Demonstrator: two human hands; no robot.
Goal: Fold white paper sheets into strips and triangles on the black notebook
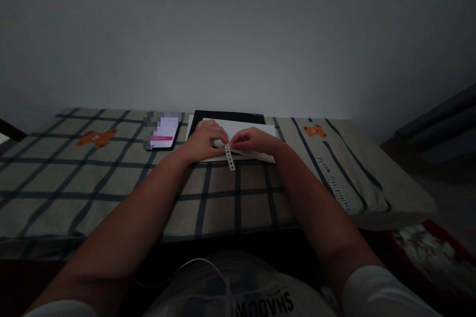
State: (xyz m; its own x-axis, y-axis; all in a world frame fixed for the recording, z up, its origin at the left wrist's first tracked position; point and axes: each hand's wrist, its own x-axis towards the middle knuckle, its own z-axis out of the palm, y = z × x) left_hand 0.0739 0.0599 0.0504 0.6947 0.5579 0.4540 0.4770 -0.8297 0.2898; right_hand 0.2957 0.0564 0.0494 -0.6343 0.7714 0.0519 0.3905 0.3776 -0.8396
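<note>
Pinching is being done by both hands in the head view: a narrow patterned strip is being held at its upper end, its lower end hanging past the front edge of the papers, toward the front edge of the cloth-covered table. The step in hand is seemingly the working of that end between fingertips; for the next move, a light, steady grip is probably being called for. By the left hand, thumb and forefinger are being brought together on the strip; by the right hand, the fingertips are being pressed closely against it. A white sheet and a black folder are being supported near the table's back edge, with a phone being kept toward its back left corner.
</note>
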